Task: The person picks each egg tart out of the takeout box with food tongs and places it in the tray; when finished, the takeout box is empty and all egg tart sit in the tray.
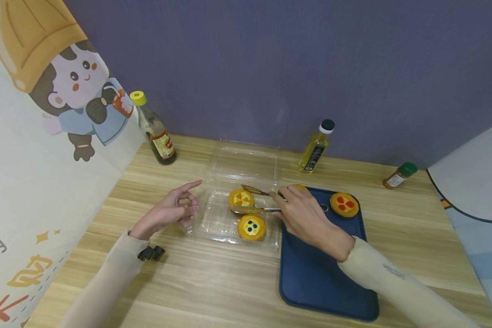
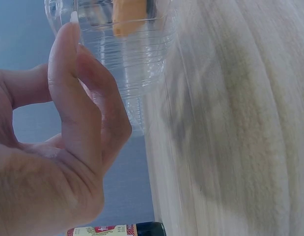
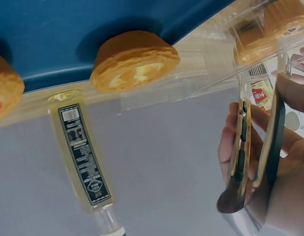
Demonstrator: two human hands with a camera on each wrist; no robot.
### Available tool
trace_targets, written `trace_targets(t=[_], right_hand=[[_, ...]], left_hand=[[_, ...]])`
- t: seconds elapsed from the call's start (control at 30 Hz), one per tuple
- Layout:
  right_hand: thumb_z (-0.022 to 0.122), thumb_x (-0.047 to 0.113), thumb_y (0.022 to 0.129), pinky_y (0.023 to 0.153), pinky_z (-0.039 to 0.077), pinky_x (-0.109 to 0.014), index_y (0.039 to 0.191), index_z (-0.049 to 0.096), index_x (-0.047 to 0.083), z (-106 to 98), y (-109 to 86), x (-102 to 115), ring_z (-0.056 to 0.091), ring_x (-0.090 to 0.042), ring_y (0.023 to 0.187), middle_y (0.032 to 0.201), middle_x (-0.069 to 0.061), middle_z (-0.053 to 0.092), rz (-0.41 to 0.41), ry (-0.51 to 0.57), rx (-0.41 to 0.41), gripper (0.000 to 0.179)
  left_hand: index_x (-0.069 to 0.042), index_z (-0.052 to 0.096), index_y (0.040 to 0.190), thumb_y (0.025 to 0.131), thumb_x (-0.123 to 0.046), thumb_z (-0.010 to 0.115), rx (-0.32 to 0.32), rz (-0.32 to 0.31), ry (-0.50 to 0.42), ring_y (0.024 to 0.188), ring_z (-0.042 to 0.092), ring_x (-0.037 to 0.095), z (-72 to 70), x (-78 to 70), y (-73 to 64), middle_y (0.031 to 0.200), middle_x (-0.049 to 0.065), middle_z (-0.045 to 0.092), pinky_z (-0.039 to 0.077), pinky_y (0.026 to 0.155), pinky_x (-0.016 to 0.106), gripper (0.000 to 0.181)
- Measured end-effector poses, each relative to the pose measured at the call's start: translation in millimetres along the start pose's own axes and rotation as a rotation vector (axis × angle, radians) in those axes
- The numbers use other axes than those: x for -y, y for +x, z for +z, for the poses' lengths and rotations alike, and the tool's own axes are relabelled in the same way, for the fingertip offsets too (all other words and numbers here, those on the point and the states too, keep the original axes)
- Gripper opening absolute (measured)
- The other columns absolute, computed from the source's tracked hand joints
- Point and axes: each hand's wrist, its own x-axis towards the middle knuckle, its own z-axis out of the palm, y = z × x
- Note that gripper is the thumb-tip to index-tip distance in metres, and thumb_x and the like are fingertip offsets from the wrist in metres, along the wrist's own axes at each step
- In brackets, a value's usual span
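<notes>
My right hand (image 1: 305, 218) grips a pair of metal tongs (image 1: 254, 210), whose arms spread to either side of an egg tart with orange wedges (image 1: 240, 198). That tart sits inside a clear plastic container (image 1: 217, 228) with its lid (image 1: 246, 161) folded back. Just in front of it lies a tart with dark blue dots (image 1: 252, 228). My left hand (image 1: 170, 212) is at the container's left edge, index finger extended and the other fingers loosely bent, holding nothing. In the right wrist view, the tongs' handles (image 3: 269, 147) run through my right hand.
A blue tray (image 1: 320, 278) lies to the right under my right forearm. On it are a red-topped tart (image 1: 344, 204) and another tart (image 3: 134, 61), partly hidden by my hand in the head view. Behind stand a sauce bottle (image 1: 157, 136), an oil bottle (image 1: 315, 150) and a spice jar (image 1: 398, 176).
</notes>
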Motion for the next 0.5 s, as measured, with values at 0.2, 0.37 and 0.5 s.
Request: trace_targets(t=[0.2, 0.37, 0.5], right_hand=[[0.073, 0.031, 0.098, 0.067, 0.06, -0.037, 0.136, 0.066, 0.01, 3.1, 7.9, 5.8, 0.062, -0.023, 0.099, 0.118, -0.008, 0.066, -0.028, 0.031, 0.005, 0.044], [0.072, 0.034, 0.099, 0.076, 0.061, -0.038, 0.141, 0.063, 0.009, 3.0, 14.2, 8.6, 0.062, -0.024, 0.102, 0.121, -0.008, 0.066, -0.043, 0.047, 0.026, 0.05], [0.073, 0.035, 0.098, 0.074, 0.059, -0.038, 0.142, 0.062, 0.01, 3.0, 19.4, 8.3, 0.061, -0.024, 0.102, 0.122, -0.008, 0.065, -0.041, 0.038, 0.057, 0.052]], left_hand=[[-0.014, 0.014, 0.169, 0.094, 0.011, 0.057, -0.003, -0.005, -0.005, 0.07, 0.061, 0.017, 1.2, -0.3, 0.2, 0.11, 0.014, 0.051, 0.063, 0.057, 0.027, 0.089], [-0.015, 0.014, 0.169, 0.094, 0.011, 0.056, 0.0, -0.005, -0.004, 0.07, 0.061, 0.017, 1.0, -0.8, 1.0, 0.11, 0.014, 0.051, 0.063, 0.057, 0.026, 0.089], [-0.014, 0.014, 0.168, 0.095, 0.011, 0.057, -0.001, -0.007, -0.005, 0.07, 0.06, 0.017, 0.5, -0.3, 1.2, 0.11, 0.014, 0.05, 0.063, 0.057, 0.026, 0.089]])
